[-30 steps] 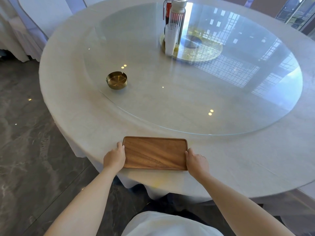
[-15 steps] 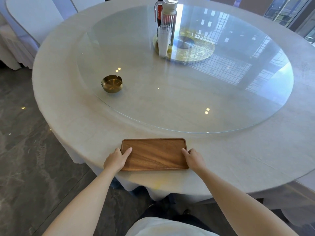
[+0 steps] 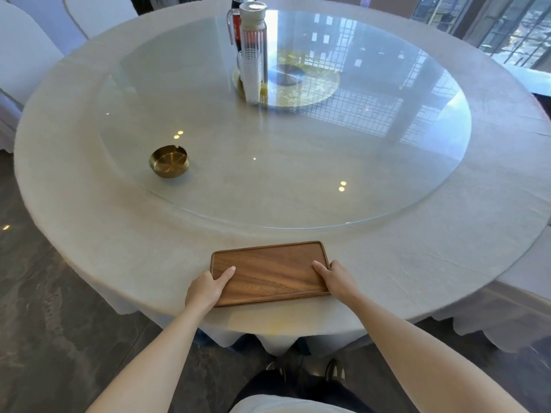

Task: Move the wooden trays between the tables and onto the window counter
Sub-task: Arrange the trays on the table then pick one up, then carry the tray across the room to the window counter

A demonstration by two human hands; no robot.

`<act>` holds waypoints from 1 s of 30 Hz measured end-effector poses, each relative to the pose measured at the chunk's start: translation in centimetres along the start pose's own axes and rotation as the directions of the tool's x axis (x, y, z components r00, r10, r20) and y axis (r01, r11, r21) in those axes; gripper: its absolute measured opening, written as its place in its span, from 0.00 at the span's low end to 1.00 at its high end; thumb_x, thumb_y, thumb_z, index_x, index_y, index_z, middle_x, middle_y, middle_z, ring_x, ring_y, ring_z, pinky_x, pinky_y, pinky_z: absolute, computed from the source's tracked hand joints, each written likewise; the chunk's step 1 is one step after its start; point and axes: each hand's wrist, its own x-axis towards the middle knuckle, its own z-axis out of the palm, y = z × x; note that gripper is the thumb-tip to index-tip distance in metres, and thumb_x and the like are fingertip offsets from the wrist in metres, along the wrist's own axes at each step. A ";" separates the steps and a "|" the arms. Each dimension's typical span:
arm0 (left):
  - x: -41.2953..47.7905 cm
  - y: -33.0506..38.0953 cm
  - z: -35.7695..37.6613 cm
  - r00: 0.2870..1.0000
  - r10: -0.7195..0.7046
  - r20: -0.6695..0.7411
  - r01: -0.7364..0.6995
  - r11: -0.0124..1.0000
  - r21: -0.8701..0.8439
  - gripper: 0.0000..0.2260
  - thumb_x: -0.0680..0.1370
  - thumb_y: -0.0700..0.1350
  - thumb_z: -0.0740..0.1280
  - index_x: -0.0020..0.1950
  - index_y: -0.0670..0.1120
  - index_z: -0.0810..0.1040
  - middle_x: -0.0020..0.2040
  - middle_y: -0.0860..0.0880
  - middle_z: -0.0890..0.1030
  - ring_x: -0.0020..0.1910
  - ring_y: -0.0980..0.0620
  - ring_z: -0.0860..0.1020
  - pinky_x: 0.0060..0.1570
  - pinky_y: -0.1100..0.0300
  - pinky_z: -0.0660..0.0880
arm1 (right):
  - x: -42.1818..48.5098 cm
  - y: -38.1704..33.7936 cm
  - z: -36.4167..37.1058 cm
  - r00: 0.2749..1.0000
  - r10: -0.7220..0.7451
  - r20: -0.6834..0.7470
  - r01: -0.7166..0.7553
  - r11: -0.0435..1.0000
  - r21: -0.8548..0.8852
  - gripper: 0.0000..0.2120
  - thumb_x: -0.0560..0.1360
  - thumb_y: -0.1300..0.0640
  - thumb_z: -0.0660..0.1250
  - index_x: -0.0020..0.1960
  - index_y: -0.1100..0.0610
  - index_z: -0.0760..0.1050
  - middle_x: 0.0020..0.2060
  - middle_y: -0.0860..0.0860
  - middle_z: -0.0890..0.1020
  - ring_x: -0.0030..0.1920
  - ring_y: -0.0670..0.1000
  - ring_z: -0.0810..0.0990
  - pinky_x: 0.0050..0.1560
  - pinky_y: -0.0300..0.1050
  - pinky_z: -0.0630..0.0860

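A rectangular wooden tray (image 3: 272,271) lies flat near the front edge of the round table (image 3: 89,204), which is covered with a pale cloth. My left hand (image 3: 207,287) holds the tray's near-left corner, thumb lying on its top surface. My right hand (image 3: 335,278) holds the right end, thumb on top near the rim. The fingers under both ends are hidden. The tray carries nothing.
A glass turntable (image 3: 417,186) covers the table's middle. On it stand a brass ashtray (image 3: 169,160), a stack of clear cups (image 3: 250,76) and a tall jug (image 3: 253,28). White covered chairs (image 3: 26,52) stand at the far left. Windows (image 3: 507,28) are at the far right.
Both hands slid further onto the tray's ends, thumbs now resting on its top. The tray has turned slightly, its right end farther from me. My head moved back a little.
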 end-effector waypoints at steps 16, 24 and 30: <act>-2.4 20.8 11.1 0.876 0.395 0.277 -0.438 0.891 0.116 0.26 0.71 0.64 0.63 0.43 0.40 0.76 0.42 0.43 0.79 0.46 0.42 0.77 0.46 0.52 0.72 | -8.4 13.2 -13.4 0.852 0.353 -0.387 -0.222 0.912 0.344 0.22 0.75 0.37 0.55 0.49 0.57 0.68 0.43 0.52 0.76 0.44 0.56 0.78 0.46 0.53 0.77; -10.1 33.7 22.6 0.722 0.551 0.418 -0.652 0.745 0.145 0.27 0.69 0.67 0.63 0.43 0.42 0.76 0.41 0.45 0.79 0.43 0.45 0.76 0.42 0.54 0.71 | -14.4 24.6 -22.0 0.670 0.527 -0.523 -0.216 0.812 0.542 0.21 0.75 0.38 0.56 0.48 0.58 0.67 0.44 0.54 0.74 0.46 0.55 0.75 0.52 0.58 0.78; -17.9 42.9 32.4 0.572 0.663 0.483 -0.792 0.599 0.115 0.27 0.69 0.67 0.62 0.42 0.41 0.77 0.41 0.44 0.81 0.43 0.44 0.78 0.45 0.52 0.73 | -18.3 34.6 -30.0 0.537 0.591 -0.602 -0.134 0.765 0.630 0.20 0.75 0.41 0.59 0.45 0.60 0.68 0.45 0.56 0.74 0.47 0.56 0.74 0.50 0.51 0.71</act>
